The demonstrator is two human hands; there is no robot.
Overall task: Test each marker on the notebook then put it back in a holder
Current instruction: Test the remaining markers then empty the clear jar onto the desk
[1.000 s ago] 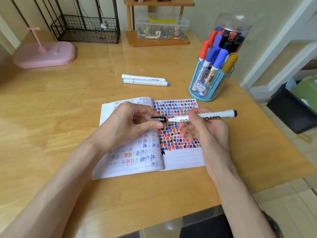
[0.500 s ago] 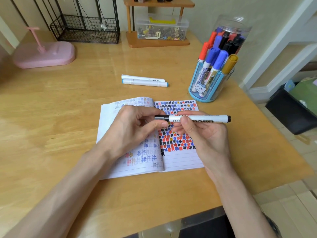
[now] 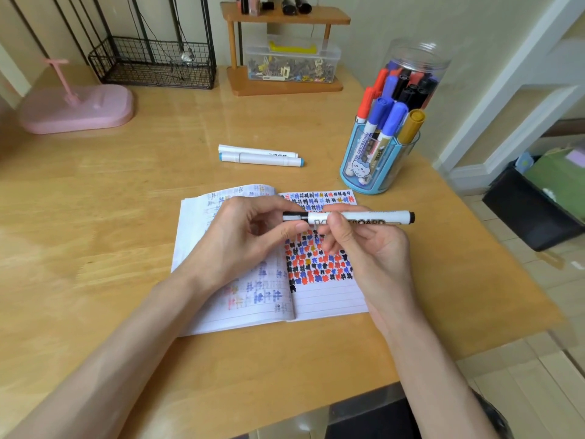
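Desk point(image 3: 95, 248), over notebook point(image 3: 329, 299): my left hand point(image 3: 240, 236) pinches the cap point(image 3: 294, 215), right hand point(image 3: 370, 248) grips the marker point(image 3: 380, 217); recapping, I judge; holder point(image 3: 373, 172) next.

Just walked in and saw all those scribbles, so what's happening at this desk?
A person holds a black marker level above the open notebook: the left hand pinches its cap end, the right hand grips the barrel. The notebook's right page is crowded with red, blue and black test marks. More markers stand in the blue holder; two white markers lie loose on the table.
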